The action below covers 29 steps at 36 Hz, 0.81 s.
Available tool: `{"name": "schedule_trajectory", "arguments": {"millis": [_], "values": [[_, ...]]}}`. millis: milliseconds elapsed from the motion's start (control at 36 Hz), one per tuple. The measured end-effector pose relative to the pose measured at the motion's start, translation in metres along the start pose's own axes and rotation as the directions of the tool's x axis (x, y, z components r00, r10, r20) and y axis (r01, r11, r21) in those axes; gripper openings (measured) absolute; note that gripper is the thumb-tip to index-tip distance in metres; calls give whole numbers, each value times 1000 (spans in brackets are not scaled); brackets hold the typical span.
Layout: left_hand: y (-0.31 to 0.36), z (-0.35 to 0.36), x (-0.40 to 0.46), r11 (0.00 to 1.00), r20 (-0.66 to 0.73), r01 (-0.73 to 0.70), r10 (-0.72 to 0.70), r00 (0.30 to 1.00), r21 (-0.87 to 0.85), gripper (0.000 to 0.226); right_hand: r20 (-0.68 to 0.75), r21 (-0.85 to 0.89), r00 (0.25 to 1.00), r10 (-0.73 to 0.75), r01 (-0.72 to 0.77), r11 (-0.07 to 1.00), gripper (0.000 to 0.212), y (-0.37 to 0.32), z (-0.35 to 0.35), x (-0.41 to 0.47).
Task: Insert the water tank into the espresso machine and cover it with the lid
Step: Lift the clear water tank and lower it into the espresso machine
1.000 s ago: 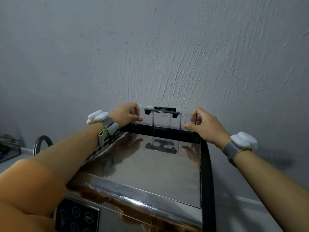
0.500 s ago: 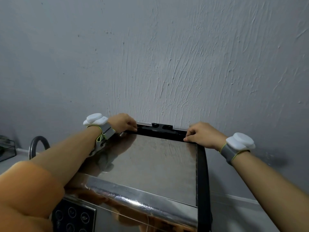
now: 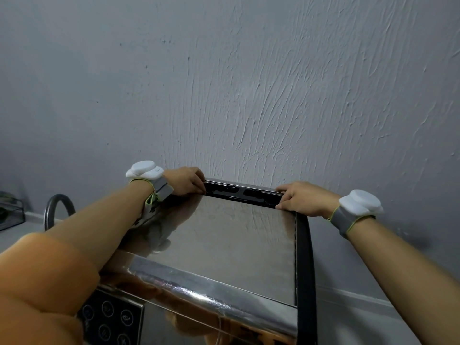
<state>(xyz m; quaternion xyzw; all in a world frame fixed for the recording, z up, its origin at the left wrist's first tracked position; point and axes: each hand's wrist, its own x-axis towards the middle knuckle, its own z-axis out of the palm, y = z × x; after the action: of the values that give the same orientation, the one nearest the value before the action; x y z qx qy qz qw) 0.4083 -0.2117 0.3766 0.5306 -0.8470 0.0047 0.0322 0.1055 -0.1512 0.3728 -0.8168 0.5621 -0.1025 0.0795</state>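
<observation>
The espresso machine (image 3: 224, 245) fills the lower middle, its shiny steel top facing me. The clear water tank (image 3: 242, 192) is sunk into the slot at the machine's back edge; only its rim and black inner fittings show. My left hand (image 3: 185, 181) rests on the tank's left end with fingers curled over the rim. My right hand (image 3: 301, 197) presses on the right end, fingers bent over the rim. No lid is in view.
A grey textured wall (image 3: 249, 95) stands right behind the machine. A black button panel (image 3: 109, 319) is on the machine's front. A curved metal tap (image 3: 57, 207) and a dark glass box (image 3: 10, 212) sit at far left.
The tank stood well above the machine's top a second ago; both hands have pushed it down into the slot until only its rim shows.
</observation>
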Motion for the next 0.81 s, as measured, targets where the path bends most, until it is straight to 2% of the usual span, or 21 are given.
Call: {"name": "schedule_trajectory", "arguments": {"millis": [278,417,500,611,667,806], "values": [[2,-4,1,996,63,-37,32,998,81,29,-10,-4,1000,-29,29,1000,29,0,0,-1],[7,-4,4,996,94,38,-46,994,86,32,19,16,998,64,-64,998,35,-4,2,-1],[15,-3,6,988,108,137,-144,984,69,46,28,22,993,114,-114,993,49,-7,4,-1],[23,6,10,981,121,178,-187,975,83,55,35,63,991,127,-129,990,50,-4,8,-5],[32,9,13,979,150,186,-197,969,84,58,23,74,988,154,-156,985,48,1,10,-12],[29,3,8,979,55,203,-204,977,33,56,-155,191,980,123,-93,977,34,-2,10,-14]]}}
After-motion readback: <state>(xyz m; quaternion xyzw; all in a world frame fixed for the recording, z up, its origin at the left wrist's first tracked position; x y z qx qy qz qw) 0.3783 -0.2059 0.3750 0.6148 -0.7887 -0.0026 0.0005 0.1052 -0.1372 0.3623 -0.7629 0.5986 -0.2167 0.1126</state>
